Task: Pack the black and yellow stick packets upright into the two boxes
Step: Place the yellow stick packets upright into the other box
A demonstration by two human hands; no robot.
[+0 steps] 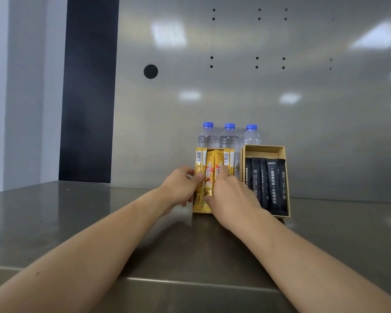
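Several yellow stick packets (209, 170) stand upright in the left cardboard box (198, 211). Several black stick packets (269, 184) stand upright in the right cardboard box (286, 168), whose far part is bare. My left hand (181, 188) holds the leftmost yellow packets, thumb on their front and fingers curled round the left side. My right hand (231, 195) lies over the right yellow packets, its fingers pressing on their fronts. The lower ends of those packets are hidden behind my hands.
Three clear water bottles with blue caps (229, 137) stand in a row right behind the boxes, against a steel back wall (280, 86). The boxes sit on a steel counter (99, 222) whose front edge runs near me. A dark panel (88, 86) rises at the back left.
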